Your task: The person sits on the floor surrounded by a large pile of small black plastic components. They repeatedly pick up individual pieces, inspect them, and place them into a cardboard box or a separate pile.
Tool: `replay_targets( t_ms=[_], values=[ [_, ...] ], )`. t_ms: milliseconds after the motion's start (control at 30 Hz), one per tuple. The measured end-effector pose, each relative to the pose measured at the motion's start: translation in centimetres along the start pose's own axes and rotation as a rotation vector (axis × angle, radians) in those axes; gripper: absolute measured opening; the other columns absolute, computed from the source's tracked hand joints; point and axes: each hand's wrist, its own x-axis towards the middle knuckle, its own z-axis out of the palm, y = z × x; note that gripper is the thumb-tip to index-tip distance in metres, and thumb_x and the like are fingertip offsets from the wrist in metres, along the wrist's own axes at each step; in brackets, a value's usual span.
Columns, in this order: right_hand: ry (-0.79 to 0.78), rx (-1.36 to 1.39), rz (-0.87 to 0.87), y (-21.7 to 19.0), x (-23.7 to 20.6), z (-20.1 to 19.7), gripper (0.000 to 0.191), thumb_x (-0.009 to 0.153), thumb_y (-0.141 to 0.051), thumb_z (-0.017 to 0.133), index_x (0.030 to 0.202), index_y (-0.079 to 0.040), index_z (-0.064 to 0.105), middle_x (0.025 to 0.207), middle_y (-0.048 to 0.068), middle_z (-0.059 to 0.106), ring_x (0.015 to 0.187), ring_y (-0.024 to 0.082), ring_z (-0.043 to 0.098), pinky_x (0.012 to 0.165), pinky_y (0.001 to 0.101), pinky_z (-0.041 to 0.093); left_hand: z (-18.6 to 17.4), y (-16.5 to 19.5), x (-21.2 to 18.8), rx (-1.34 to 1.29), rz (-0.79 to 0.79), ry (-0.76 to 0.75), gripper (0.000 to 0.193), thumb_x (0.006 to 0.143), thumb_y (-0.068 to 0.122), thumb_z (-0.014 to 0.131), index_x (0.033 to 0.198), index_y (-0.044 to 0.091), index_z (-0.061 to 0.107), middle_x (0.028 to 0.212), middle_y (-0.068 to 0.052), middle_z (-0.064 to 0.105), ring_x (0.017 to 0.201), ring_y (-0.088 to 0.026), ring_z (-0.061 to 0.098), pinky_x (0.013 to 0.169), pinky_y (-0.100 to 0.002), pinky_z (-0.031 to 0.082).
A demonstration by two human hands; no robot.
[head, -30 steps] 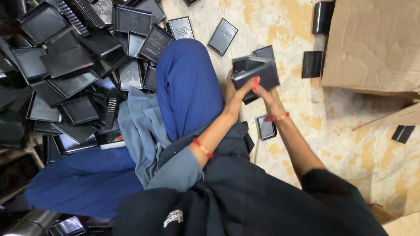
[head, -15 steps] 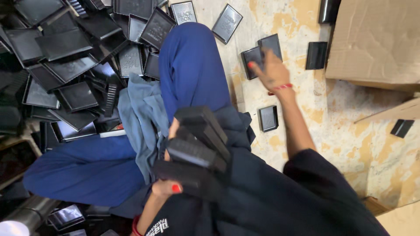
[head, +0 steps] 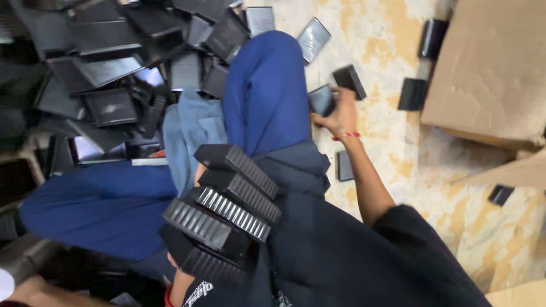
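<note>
My right hand (head: 340,116) is clamped on a flat black case (head: 322,100) on the floor beside my knee; my left hand (head: 181,267) hugs a stack of ribbed black cases (head: 224,210), well apart.

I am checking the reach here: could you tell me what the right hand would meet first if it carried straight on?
The right hand already touches the black trays on the floor; beyond them probably bare floor, depth unclear.

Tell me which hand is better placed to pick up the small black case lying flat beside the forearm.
Probably the right hand: it is out over the floor near that case, while the left hand is hidden behind a stack of ribbed trays.
</note>
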Motion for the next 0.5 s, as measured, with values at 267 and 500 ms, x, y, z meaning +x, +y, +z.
replay_targets(
  t_ms=[267,500],
  values=[
    [-0.037,-0.353,0.161,5.6,5.8,-4.4,0.100,0.070,-0.044,0.105,0.136,0.005,0.048,0.123,0.029,0.056,0.116,0.043,0.053,0.102,0.0509,0.046,-0.1,-0.5,1.8,-0.092,0.063,-0.026,0.141,0.065,0.041,0.084,0.171,0.007,-0.002,0.152,-0.020,0.044,0.138,-0.032,0.051,0.117,-0.043,0.042],
    [-0.200,0.068,0.128,6.3,6.5,-3.8,0.100,0.074,-0.047,0.097,0.139,0.006,0.041,0.121,0.024,0.065,0.108,0.032,0.067,0.094,0.0401,0.056,0.0,-0.7,2.6,-0.117,0.180,-0.077,0.142,0.066,0.041,0.085,0.171,0.006,-0.003,0.155,-0.019,0.042,0.141,-0.031,0.048,0.120,-0.043,0.039]
  ],
)
